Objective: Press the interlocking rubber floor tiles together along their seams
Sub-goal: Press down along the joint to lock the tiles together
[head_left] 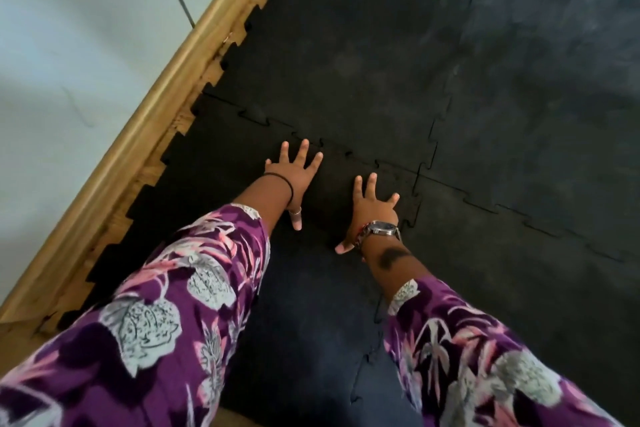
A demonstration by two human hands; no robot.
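Note:
Black interlocking rubber floor tiles cover the floor. The near left tile (221, 191) meets the far tile (346, 55) along a jigsaw seam (332, 146) that runs left to right. My left hand (294, 177) lies flat on the near tile with fingers spread, its fingertips at that seam. My right hand (374, 204) also lies flat with fingers spread, just short of the seam and left of the corner (419, 177) where several tiles meet. Neither hand holds anything.
A wooden skirting board (138, 128) and a pale wall (69, 45) run diagonally along the left; the tiles' toothed edge stops just short of it, showing wooden floor. More tiles (536, 114) stretch to the right. A lengthwise seam (367, 367) runs between my purple floral sleeves.

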